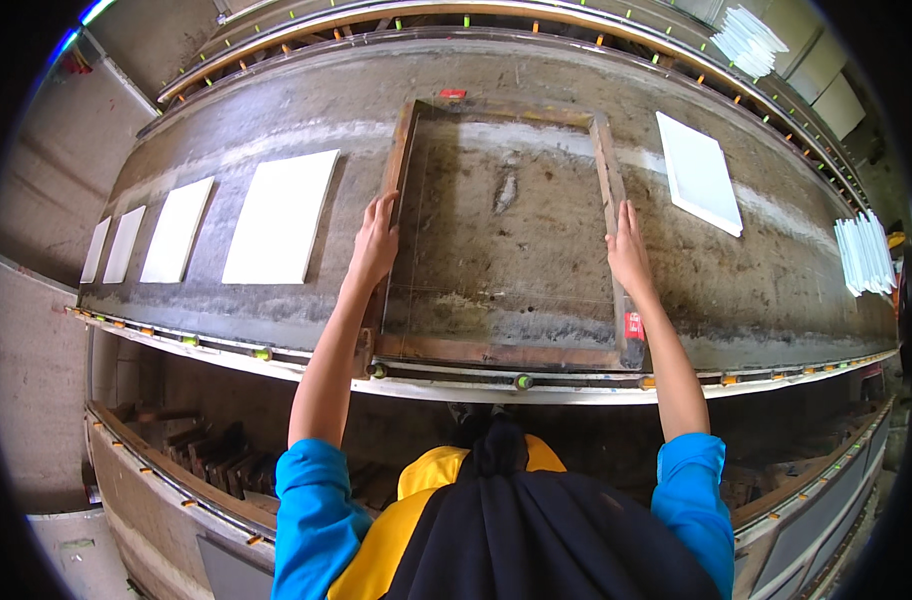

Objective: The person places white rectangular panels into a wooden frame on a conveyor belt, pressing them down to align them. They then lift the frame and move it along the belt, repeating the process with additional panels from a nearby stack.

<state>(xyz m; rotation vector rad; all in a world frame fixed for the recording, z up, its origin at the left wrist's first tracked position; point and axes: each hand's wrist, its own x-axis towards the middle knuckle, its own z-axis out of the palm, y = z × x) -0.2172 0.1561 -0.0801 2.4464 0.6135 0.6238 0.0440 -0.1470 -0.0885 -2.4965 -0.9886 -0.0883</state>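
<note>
A large rectangular wooden frame [496, 353] lies over the long brown table, with the stained tabletop showing through its middle. Along its left bar, my left hand [376, 240] is closed, fingers pointing away from me. My right hand [629, 255] grips the right bar at about the same height. Faint lines cross the frame's inside; whether a thin mesh is stretched there I cannot tell. A red tag [634, 326] sits at the near right corner, and another red piece [453, 93] is by the far bar.
Left of the frame, several white sheets lie in a row, the nearest white sheet [281, 218] being widest. To the right are another white sheet [698, 175] and a white stack [864, 255]. Metal rails with green and orange stops [523, 381] edge the table [776, 300]; a second table [146, 480] stands behind me.
</note>
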